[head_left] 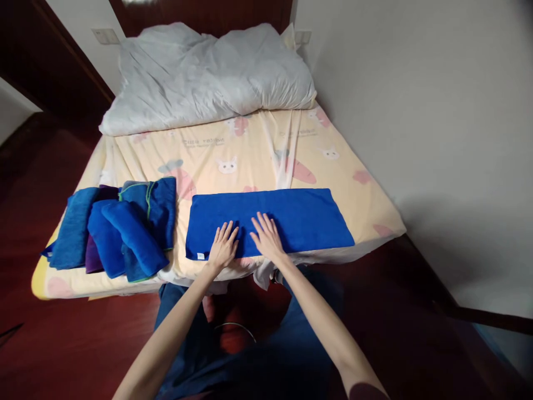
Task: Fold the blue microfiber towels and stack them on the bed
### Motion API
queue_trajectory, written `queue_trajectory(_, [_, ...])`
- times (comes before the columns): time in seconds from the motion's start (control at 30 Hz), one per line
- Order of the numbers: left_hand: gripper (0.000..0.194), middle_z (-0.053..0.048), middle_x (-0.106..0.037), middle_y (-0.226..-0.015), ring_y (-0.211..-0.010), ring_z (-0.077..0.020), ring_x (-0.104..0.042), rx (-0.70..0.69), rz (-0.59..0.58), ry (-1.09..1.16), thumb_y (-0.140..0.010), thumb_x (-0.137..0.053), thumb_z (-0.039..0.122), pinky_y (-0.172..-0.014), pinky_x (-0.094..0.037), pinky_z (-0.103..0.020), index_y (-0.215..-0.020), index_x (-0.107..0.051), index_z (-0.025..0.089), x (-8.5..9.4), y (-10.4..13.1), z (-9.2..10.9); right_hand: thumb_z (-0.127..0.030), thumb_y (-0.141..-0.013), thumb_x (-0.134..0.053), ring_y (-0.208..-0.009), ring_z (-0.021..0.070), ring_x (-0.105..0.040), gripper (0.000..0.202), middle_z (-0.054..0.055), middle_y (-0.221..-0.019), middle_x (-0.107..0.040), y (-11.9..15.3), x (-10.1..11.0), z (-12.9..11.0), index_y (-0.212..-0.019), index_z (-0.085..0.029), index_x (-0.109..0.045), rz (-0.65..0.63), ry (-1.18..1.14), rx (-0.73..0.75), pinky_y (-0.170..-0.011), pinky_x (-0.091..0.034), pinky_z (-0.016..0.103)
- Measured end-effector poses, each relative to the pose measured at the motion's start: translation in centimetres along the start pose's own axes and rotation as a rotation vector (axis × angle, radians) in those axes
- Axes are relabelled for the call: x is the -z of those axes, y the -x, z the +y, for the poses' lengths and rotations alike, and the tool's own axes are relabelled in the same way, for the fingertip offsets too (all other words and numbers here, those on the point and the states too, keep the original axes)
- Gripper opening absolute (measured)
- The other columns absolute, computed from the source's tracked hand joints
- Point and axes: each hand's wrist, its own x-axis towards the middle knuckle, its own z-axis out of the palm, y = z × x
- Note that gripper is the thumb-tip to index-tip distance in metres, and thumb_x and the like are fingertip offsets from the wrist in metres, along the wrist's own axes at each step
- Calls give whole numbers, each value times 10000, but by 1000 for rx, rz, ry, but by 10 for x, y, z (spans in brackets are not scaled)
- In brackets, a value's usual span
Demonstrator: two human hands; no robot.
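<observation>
A blue towel (303, 219) lies spread as a long, flat rectangle along the front of the bed, with a small white label at its near left corner. My left hand (224, 244) rests on the towel's near edge, left of the middle, fingers stretched out. Near the middle of the cloth, my right hand (267, 238) lies flat with its fingers spread. Neither hand grips anything. To the left sits a pile of folded towels (133, 230) in blues and purple, some with green edging; two bright blue rolled or folded ones lie on top.
The bed (250, 147) has a pale yellow sheet printed with rabbits and carrots. A large bundled white quilt (216, 78) covers its far end. A grey-white wall (437, 139) stands at the right. Dark red floor (50, 333) surrounds the bed's near side.
</observation>
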Motion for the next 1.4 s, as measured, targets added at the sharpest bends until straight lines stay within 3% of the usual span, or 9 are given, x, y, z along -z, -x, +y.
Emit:
queue_trajectory(0.07, [578,-121,-239,-1696,-1579,-345,-186,74,6,-19,-1051,-361,395,-1270,-202,-588,-1576,-411,157,-7,2,-5,-441,-1068,-366,-1602,256,-116,592,47,-1724,-158,-2,-14,-9,-1618,-224,-341,-50,-7,36,-1298,-131,504])
queue_trajectory(0.17, [624,-99,-206,-1708,-1586,-359,-139,179,31,-66,-1041,-384,478,-1271,-139,-618,-1596,-377,195,-9,22,-29,-493,-1069,-344,-1602,255,-118,614,57,-1719,-165,4,-20,10,-1620,-222,-336,-93,25,-10,-1300,-116,503])
queue_trajectory(0.33, [666,-117,-164,-1717,-1596,-359,-69,337,82,-104,-1031,-381,514,-1266,-113,-634,-1611,-342,189,-3,67,-66,-546,-1071,-250,-1604,267,-98,663,78,-1720,-142,20,5,96,-1633,-198,-298,-61,121,-267,-1294,-103,533])
queue_trajectory(0.5, [707,-190,-173,-1700,-1586,-393,-95,350,98,-57,-1010,-421,535,-1235,-157,-686,-1597,-359,147,5,82,-69,-519,-1065,-220,-1589,314,-160,692,162,-1704,-196,45,31,172,-1622,-119,-315,48,161,-639,-1275,-150,565])
queue_trajectory(0.6, [733,-202,-167,-1697,-1585,-398,-89,287,119,-47,-988,-472,552,-1246,-160,-669,-1575,-392,122,10,61,-64,-486,-1060,-235,-1580,346,-178,678,200,-1688,-231,43,33,179,-1606,-99,-346,86,172,-679,-1255,-160,608])
queue_trajectory(0.77, [778,-215,-193,-1690,-1583,-391,-104,219,20,-32,-992,-430,580,-1265,-188,-595,-1574,-376,67,7,-16,-71,-488,-1062,-276,-1584,356,-145,640,144,-1703,-226,-1,22,138,-1600,-154,-372,74,143,-399,-1255,-141,610])
queue_trajectory(0.87, [794,-216,-182,-1694,-1578,-413,-104,273,-36,-49,-984,-417,591,-1259,-167,-608,-1581,-368,70,-2,-60,-88,-494,-1064,-304,-1583,335,-162,619,112,-1702,-246,-31,12,132,-1604,-198,-370,8,77,-363,-1257,-172,587])
queue_trajectory(1.1, [807,-197,-152,-1709,-1583,-393,-113,403,78,13,-997,-336,627,-1264,-172,-591,-1600,-335,90,-10,-104,-130,-520,-1071,-281,-1595,269,-134,651,102,-1716,-198,-66,24,219,-1620,-171,-325,29,150,-515,-1291,-106,517])
queue_trajectory(1.4, [773,-144,-170,-1717,-1577,-370,-151,417,129,-24,-1010,-312,657,-1255,-180,-616,-1595,-336,153,-17,-108,-129,-532,-1072,-181,-1587,266,-164,694,129,-1710,-208,-75,42,325,-1639,-136,-238,67,252,-623,-1282,-122,557])
